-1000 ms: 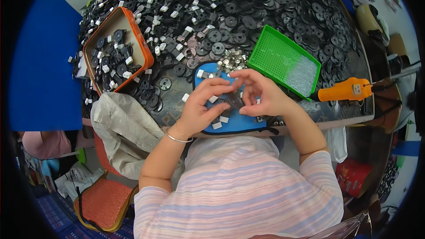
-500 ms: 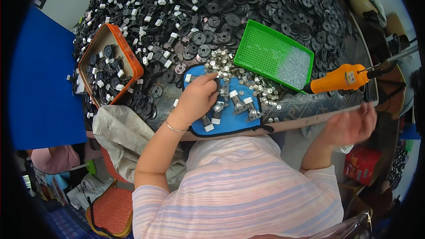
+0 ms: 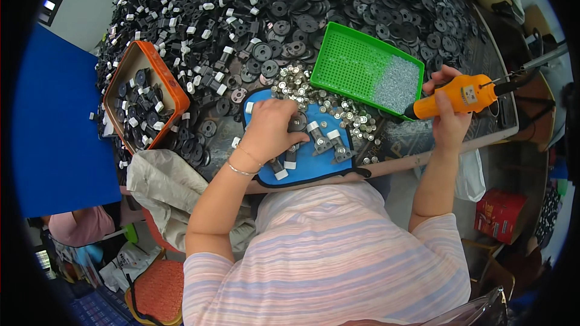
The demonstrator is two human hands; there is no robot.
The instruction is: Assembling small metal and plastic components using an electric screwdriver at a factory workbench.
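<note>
One disc (image 3: 298, 122) — left hand (image 3: 272, 125) pinching; right hand (image 3: 452, 123) gripping driver (image 3: 462, 95) — seemingly readying it, next move needing careful aim.

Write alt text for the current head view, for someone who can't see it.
A person's right hand grips an orange power tool while the left hand holds a dark round part over a blue mat. Beyond are a heap of black parts and a green tray of small silvery pieces.

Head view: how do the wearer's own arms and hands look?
Left hand and right hand are ungloved. The left wrist wears a silver-coloured bangle and a finer chain; none shows on the right. Short sleeves have pale pink, white and lavender stripes.
</note>
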